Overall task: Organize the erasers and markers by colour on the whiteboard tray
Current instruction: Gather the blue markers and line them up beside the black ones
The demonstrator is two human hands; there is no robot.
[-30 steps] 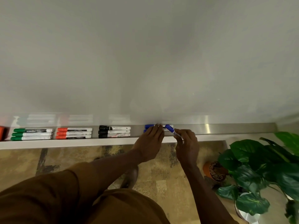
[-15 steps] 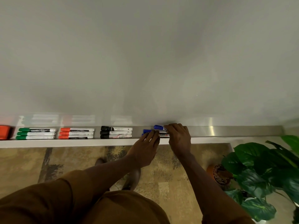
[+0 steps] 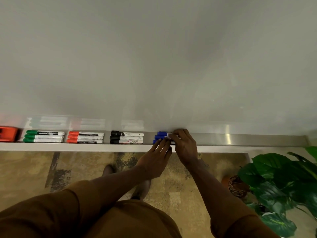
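The right hand [image 3: 186,146] is draped over the blue markers [image 3: 160,136] on the whiteboard tray [image 3: 248,140], fingers curled on their white barrels, grasping the far one by the look of it. The left hand [image 3: 157,161] sits just beside it at the near lip, fingers straight and released, tips touching the near blue marker. Half a second ago the far blue marker lay off to the right of the others; now three blue caps are stacked in a neat column, and the left hand has slid in closer.

Moving left along the tray: black markers [image 3: 126,138], red markers [image 3: 85,137], green markers [image 3: 43,136], each a tidy group of three with a gap between, then a red eraser [image 3: 8,133] at the far left edge. To the right of the hands the tray runs bare and open to its end. A potted plant [image 3: 281,186] stands on the floor below that end.
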